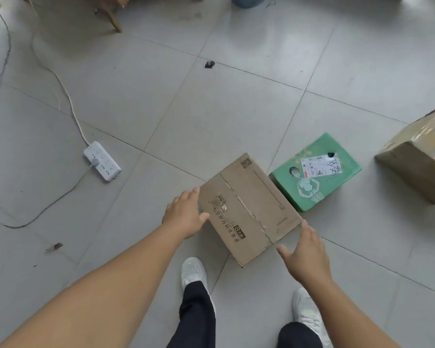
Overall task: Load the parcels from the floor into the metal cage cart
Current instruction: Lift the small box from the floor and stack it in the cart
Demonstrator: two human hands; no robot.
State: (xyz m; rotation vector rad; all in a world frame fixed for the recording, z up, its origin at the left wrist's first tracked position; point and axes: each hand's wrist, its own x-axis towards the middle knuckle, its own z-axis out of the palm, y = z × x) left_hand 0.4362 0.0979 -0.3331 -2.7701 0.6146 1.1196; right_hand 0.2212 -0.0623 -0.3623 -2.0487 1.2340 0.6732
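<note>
A brown cardboard box [249, 209] lies on the tiled floor [211, 116] between 2 hands. The left hand [185, 216], fingers straight, touches its left edge; the right hand [308, 254], fingers spread, sits just beside its right corner. Printed characters and a large "8" mark the top. A green box [317, 172] touching it carries a white shipping label [319, 165], text unreadable.

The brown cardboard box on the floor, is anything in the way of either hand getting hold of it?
Nothing visible blocks them. The left hand is already at the brown box's left edge, the right hand open beside its near right corner. The green box sits close against its far right side, away from both hands.
</note>
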